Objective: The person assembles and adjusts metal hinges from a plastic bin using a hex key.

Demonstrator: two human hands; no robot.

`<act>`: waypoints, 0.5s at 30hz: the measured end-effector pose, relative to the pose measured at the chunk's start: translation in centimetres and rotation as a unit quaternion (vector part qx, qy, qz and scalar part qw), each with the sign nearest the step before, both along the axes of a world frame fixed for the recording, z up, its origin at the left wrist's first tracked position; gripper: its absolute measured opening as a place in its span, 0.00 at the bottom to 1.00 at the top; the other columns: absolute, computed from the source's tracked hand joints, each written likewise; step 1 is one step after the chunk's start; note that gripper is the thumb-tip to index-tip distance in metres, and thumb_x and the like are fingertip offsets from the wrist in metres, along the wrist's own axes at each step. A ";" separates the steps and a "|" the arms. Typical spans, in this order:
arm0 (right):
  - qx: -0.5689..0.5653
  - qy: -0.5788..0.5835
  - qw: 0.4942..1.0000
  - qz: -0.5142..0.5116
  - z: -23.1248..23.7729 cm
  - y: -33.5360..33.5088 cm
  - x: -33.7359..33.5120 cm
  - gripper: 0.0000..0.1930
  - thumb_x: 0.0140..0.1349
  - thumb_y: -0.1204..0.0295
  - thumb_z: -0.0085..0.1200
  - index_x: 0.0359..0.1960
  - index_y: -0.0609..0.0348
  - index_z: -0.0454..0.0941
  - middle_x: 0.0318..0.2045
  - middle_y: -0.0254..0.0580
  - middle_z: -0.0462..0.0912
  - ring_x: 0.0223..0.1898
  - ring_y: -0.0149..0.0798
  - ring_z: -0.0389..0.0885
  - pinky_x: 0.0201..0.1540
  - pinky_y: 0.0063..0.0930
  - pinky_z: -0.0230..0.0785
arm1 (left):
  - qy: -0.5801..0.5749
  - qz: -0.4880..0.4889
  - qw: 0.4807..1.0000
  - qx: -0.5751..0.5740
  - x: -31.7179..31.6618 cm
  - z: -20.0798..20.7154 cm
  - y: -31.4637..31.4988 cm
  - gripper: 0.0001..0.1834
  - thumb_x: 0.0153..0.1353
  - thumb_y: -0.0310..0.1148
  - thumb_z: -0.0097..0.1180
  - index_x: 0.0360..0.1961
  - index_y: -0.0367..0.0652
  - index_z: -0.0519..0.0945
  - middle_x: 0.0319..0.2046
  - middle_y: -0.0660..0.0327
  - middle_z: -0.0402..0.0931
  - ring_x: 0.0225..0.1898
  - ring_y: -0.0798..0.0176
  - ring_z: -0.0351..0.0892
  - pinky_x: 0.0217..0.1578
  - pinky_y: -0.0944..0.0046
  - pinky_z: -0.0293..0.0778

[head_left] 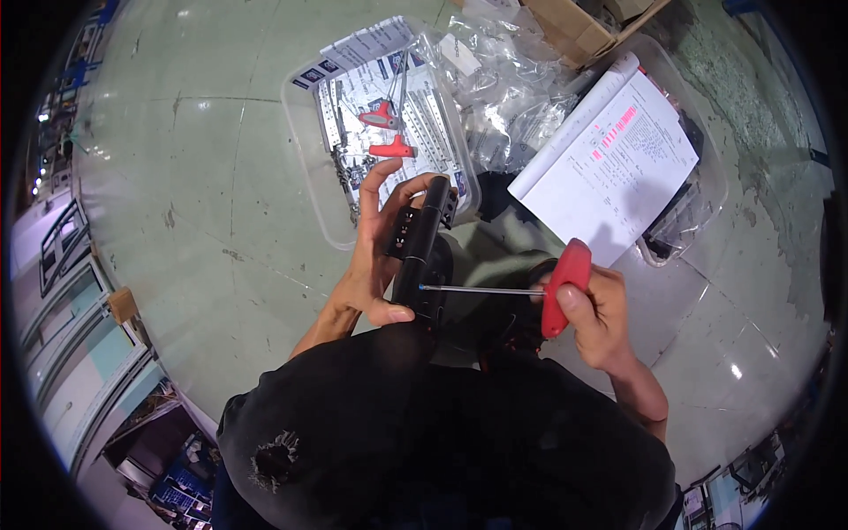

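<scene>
A black cylindrical hinge (422, 232) with flat side plates stands tilted above my knees. My left hand (375, 238) is closed round it, thumb at its lower end and fingers near its top. In my right hand (599, 314) is the red handle of a T-handle hex key (565, 287). The key's thin metal shaft points left, and its tip touches the lower part of the hinge's barrel. Two more red-handled T-handle keys (391, 148) lie in the clear plastic bin beyond my left hand.
The clear bin (303, 190) also holds metal strips and printed sheets. Crumpled plastic bags (508, 97) lie beside it. A stack of papers (609, 159) rests over a second clear bin (720, 190). Behind stands a cardboard box (565, 26). Frames and shelving (97, 353) line the left.
</scene>
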State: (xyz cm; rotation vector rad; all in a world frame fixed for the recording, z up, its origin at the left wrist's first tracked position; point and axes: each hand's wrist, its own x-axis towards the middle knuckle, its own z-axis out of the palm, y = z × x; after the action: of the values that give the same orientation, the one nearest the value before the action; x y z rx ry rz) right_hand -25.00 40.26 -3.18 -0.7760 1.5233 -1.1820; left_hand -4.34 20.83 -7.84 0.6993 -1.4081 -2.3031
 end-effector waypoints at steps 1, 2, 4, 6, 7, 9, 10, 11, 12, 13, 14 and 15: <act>-0.071 0.080 0.994 -0.037 0.1 -0.6 0.4 0.11 0.61 0.69 0.60 0.39 0.65 0.80 0.27 0.43 0.78 0.28 0.36 0.78 0.32 0.26 0.69 | 0.001 -0.001 1.000 0.000 -0.2 -0.1 0.0 0.77 0.21 0.52 0.80 0.70 0.49 0.39 0.64 0.46 0.57 0.61 0.52 0.65 0.58 0.58 0.66; -0.071 0.081 0.993 -0.039 -0.2 -0.3 0.8 0.11 0.61 0.69 0.60 0.39 0.65 0.80 0.27 0.43 0.78 0.28 0.36 0.78 0.32 0.26 0.69 | 0.002 -0.004 1.000 -0.003 -0.5 -0.2 0.0 0.77 0.21 0.52 0.80 0.70 0.49 0.39 0.64 0.46 0.57 0.61 0.52 0.65 0.58 0.58 0.66; -0.098 0.099 0.975 -0.171 -0.6 0.7 2.0 0.11 0.60 0.77 0.56 0.44 0.65 0.79 0.31 0.47 0.82 0.30 0.40 0.82 0.34 0.24 0.74 | 0.001 -0.001 1.000 -0.006 -0.5 0.0 0.2 0.77 0.21 0.52 0.80 0.70 0.49 0.39 0.63 0.46 0.57 0.61 0.52 0.65 0.58 0.58 0.66; -0.137 0.169 0.968 -0.126 -0.6 0.7 1.3 0.14 0.57 0.80 0.57 0.46 0.65 0.79 0.34 0.49 0.83 0.32 0.41 0.84 0.35 0.25 0.76 | 0.009 0.003 1.000 -0.006 -0.5 -0.1 0.3 0.77 0.21 0.51 0.80 0.70 0.50 0.40 0.63 0.46 0.58 0.61 0.52 0.66 0.58 0.59 0.66; -0.173 0.238 0.952 -0.082 -0.6 0.7 0.8 0.17 0.54 0.82 0.59 0.47 0.65 0.79 0.37 0.50 0.84 0.34 0.43 0.86 0.37 0.25 0.78 | 0.010 0.003 1.000 -0.006 -0.4 -0.2 0.2 0.77 0.21 0.51 0.80 0.70 0.50 0.40 0.63 0.46 0.58 0.61 0.52 0.66 0.58 0.59 0.66; -0.188 0.266 0.945 -0.037 -0.2 0.2 -0.4 0.20 0.51 0.82 0.61 0.49 0.65 0.79 0.39 0.51 0.85 0.37 0.45 0.86 0.39 0.27 0.78 | 0.002 0.003 1.000 0.007 -0.1 -0.3 0.0 0.77 0.21 0.51 0.80 0.70 0.50 0.39 0.63 0.46 0.59 0.61 0.52 0.66 0.58 0.59 0.66; -0.202 0.292 0.935 0.009 -0.2 -0.1 -0.7 0.23 0.49 0.83 0.62 0.50 0.64 0.79 0.40 0.52 0.85 0.41 0.47 0.86 0.41 0.30 0.79 | 0.002 0.004 1.000 0.006 -0.1 -0.1 0.1 0.77 0.21 0.51 0.80 0.70 0.50 0.39 0.63 0.46 0.59 0.61 0.52 0.66 0.58 0.59 0.66; -0.203 0.291 0.935 0.009 -0.4 -0.2 -0.8 0.23 0.49 0.83 0.62 0.50 0.64 0.79 0.40 0.52 0.85 0.41 0.47 0.86 0.41 0.30 0.79 | -0.015 0.002 1.000 -0.012 -0.1 0.3 0.2 0.77 0.23 0.56 0.78 0.71 0.49 0.38 0.63 0.45 0.58 0.63 0.48 0.64 0.61 0.56 0.63; -0.221 0.327 0.919 0.009 -0.7 -0.4 -0.7 0.23 0.49 0.81 0.63 0.50 0.64 0.79 0.36 0.47 0.85 0.36 0.45 0.85 0.37 0.28 0.78 | -0.029 0.000 0.999 -0.029 -0.1 0.5 0.3 0.78 0.25 0.61 0.76 0.71 0.48 0.37 0.63 0.45 0.58 0.65 0.45 0.63 0.64 0.52 0.60; -0.239 0.363 0.901 0.008 -0.8 -0.5 -0.7 0.23 0.49 0.80 0.64 0.50 0.64 0.79 0.32 0.43 0.84 0.32 0.43 0.84 0.34 0.27 0.77 | -0.029 0.000 0.999 -0.028 -0.1 0.6 0.3 0.78 0.25 0.61 0.76 0.71 0.48 0.37 0.63 0.45 0.58 0.65 0.45 0.63 0.64 0.52 0.60; -0.239 0.363 0.901 0.009 -0.1 -0.6 -0.9 0.23 0.49 0.80 0.64 0.50 0.64 0.79 0.32 0.43 0.84 0.32 0.43 0.84 0.34 0.27 0.77 | -0.025 -0.002 0.999 -0.022 0.0 0.5 0.2 0.78 0.25 0.60 0.77 0.71 0.48 0.37 0.63 0.45 0.58 0.65 0.45 0.63 0.64 0.52 0.61; -0.205 0.373 0.904 0.040 0.8 -0.7 -1.4 0.21 0.50 0.79 0.65 0.48 0.64 0.80 0.27 0.40 0.81 0.28 0.41 0.80 0.30 0.26 0.72 | -0.021 -0.003 1.000 -0.017 0.1 0.3 0.2 0.77 0.24 0.58 0.77 0.71 0.48 0.38 0.63 0.45 0.58 0.65 0.46 0.63 0.63 0.53 0.61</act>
State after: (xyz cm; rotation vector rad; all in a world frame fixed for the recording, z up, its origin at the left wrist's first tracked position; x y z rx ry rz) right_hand -26.42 39.55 -2.39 -1.7058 1.8319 -1.2247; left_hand -4.24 21.04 -7.49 0.7371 -1.4669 -2.2766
